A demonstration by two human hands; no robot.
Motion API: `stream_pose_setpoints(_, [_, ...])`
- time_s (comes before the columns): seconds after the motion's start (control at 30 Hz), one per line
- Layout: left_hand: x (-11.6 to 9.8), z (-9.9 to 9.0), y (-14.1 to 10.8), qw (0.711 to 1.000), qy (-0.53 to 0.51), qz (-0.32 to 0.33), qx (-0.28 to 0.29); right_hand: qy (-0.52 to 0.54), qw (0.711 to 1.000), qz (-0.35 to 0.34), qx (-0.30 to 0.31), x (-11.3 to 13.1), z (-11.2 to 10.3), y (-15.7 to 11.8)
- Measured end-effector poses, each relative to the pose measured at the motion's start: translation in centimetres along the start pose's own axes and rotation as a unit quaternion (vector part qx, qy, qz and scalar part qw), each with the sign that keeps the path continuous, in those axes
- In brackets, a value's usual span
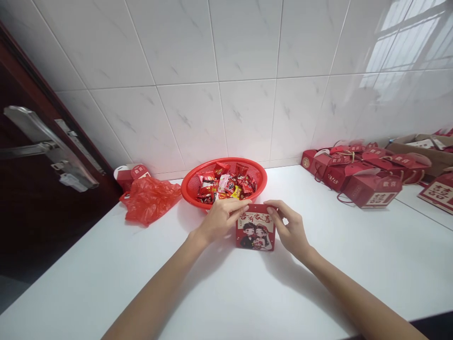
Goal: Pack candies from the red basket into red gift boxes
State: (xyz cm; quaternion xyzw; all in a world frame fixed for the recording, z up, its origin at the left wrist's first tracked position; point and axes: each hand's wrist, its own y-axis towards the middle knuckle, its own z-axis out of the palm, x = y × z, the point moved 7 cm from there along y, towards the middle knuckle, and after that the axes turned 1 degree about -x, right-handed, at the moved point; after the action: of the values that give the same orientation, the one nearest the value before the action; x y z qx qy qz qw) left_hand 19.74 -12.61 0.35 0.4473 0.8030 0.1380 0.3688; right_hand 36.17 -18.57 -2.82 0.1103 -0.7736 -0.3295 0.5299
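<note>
A small red box [255, 232] with a printed cartoon couple stands upright on the white table, its front facing me. My left hand [223, 218] pinches its top left corner between thumb and fingers. At the top right corner, my right hand [287, 226] grips the box the same way, thumb in front. Just behind the box is a red plastic basket [262, 182] holding several wrapped candies [226, 183]. The back of the box and anything inside it are hidden.
A crumpled red plastic bag [150, 199] and a red box [127, 177] lie at the back left. Several closed red boxes [371, 189] crowd the back right, beside a brown carton [432, 153]. The tiled wall [247, 113] borders the table [123, 283]; a door stands left.
</note>
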Motion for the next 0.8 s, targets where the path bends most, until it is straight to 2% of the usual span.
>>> stream_pose_setpoints(0.23, [-0.6,1.2,-1.0,0.991,0.060,0.010,-0.117,0.011,0.999,0.043,0.012,-0.8,0.0,0.1])
stream_pose_setpoints(0.37, [-0.6,1.5,-1.3,0.991,0.030,-0.008,-0.132,0.013,0.998,0.052,0.022,-0.9,-0.1,0.1])
stream_pose_setpoints(0.57, [0.3,0.6,-1.3,0.986,-0.052,-0.090,-0.134,0.049,0.996,0.064,0.030,-0.9,-0.4,0.4])
stream_pose_setpoints(0.8, [0.0,0.0,-1.2,0.983,-0.021,-0.076,-0.168,0.036,0.997,0.070,0.015,-1.5,-1.2,0.6])
